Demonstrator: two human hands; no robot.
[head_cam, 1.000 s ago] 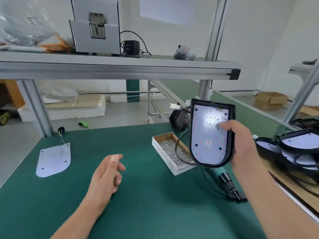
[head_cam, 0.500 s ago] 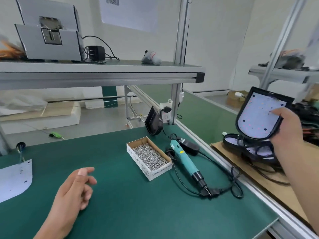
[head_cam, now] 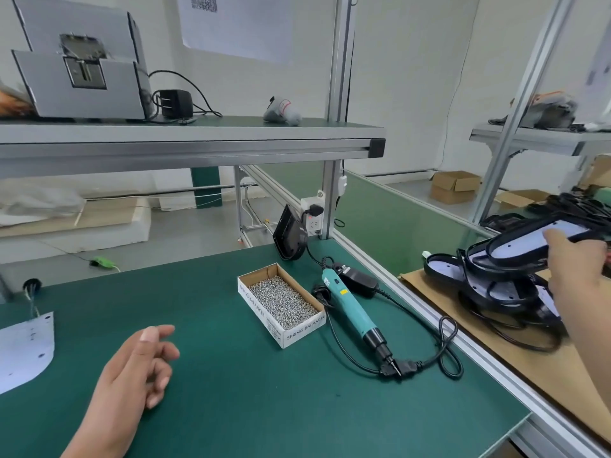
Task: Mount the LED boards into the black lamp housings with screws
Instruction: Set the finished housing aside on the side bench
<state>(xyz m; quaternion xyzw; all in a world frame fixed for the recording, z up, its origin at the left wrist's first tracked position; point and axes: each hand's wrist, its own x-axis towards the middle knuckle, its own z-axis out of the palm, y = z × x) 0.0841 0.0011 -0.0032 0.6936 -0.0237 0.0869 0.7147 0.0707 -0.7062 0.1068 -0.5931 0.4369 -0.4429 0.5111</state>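
My right hand [head_cam: 577,269] grips a black lamp housing [head_cam: 529,247] with a white LED board inside, held nearly flat just above a pile of similar housings [head_cam: 502,292] on brown cardboard at the right. My left hand [head_cam: 132,381] hovers over the green mat, fingers loosely curled and holding nothing. A bare white LED board [head_cam: 23,352] with a wire lies at the mat's left edge. A cardboard box of screws [head_cam: 281,304] sits mid-mat. The teal electric screwdriver [head_cam: 353,312] lies beside the box. Another black housing [head_cam: 287,238] leans against the post.
The screwdriver's black cable [head_cam: 443,355] loops toward the mat's right edge, with its power adapter [head_cam: 358,280] behind. An aluminium shelf [head_cam: 198,147] overhangs the back of the bench. An upright post [head_cam: 334,127] carries a socket block [head_cam: 312,218].
My right hand has carried the assembled housing from above the mat to the right and lowered it flat over the pile. The view has swung right. My left hand stayed over the mat.
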